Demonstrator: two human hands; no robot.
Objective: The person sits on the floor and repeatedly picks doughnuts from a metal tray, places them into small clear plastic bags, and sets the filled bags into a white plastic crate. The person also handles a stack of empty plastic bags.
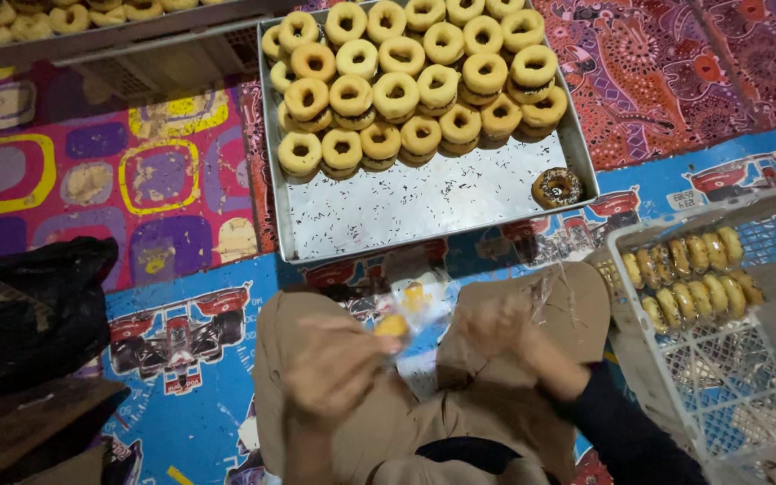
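Now both hands work low in the near middle of the scene, over the person's lap in tan trousers, and both are blurred. The left hand has its fingers curled narrow around a small yellow-orange doughnut piece, which peeks out at the fingertips. The right hand, in a dark sleeve, is closed on a clear plastic wrapper that stretches between the two hands; more crinkled clear film sticks up just right of it. Just beyond the hands lies a big metal tray on the floor, its far half packed with rows of pale ring doughnuts stacked two deep, its near half bare but for dark sprinkles. One chocolate-topped doughnut sits alone at the tray's near right corner. Off to the right stands a white plastic crate, holding a double row of wrapped doughnuts standing on edge along its far side. At far left, a second tray shows more doughnuts at its edge. A dark bag slumps at the near left. Under everything is a colourful floor mat with racing-car prints near and bright squares on the left.
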